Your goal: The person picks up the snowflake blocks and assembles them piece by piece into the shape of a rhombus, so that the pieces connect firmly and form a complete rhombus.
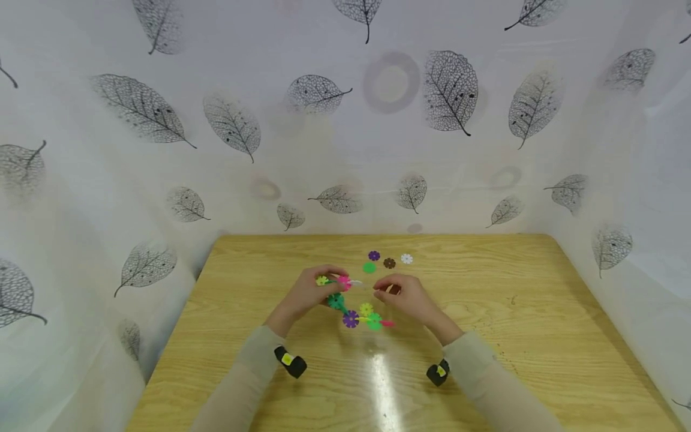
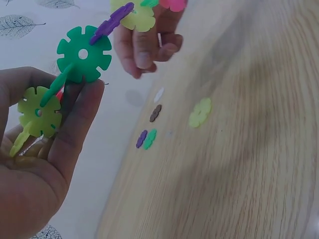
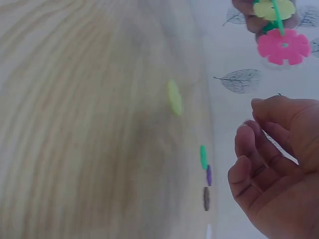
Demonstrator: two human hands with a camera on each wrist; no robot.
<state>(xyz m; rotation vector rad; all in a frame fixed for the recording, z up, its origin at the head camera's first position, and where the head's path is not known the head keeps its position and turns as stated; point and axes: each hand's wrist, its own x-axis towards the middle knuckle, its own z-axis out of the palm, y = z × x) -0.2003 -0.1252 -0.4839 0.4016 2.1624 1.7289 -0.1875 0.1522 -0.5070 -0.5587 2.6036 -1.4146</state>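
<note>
A chain of interlocked plastic snowflake discs hangs from my left hand (image 1: 309, 294), whose thumb and fingers pinch it near a pink disc (image 1: 344, 282). A whitish disc (image 1: 356, 282) sticks out beyond the pink one towards the right hand. In the left wrist view, a green disc (image 2: 83, 54) and a yellow disc (image 2: 40, 112) lie at the fingers, with a purple disc (image 2: 112, 23) further along the chain. My right hand (image 1: 407, 297) hovers just right of the whitish disc. Its fingers are loosely bent with nothing between them, as the right wrist view shows.
Loose on the wooden table (image 1: 513, 372) beyond the hands lie purple (image 1: 374, 255), green (image 1: 369, 267), brown (image 1: 389, 263) and white (image 1: 406, 258) discs. A loose yellow disc (image 1: 366, 308) lies nearer. A leaf-print sheet (image 1: 335, 150) surrounds the table's back and sides.
</note>
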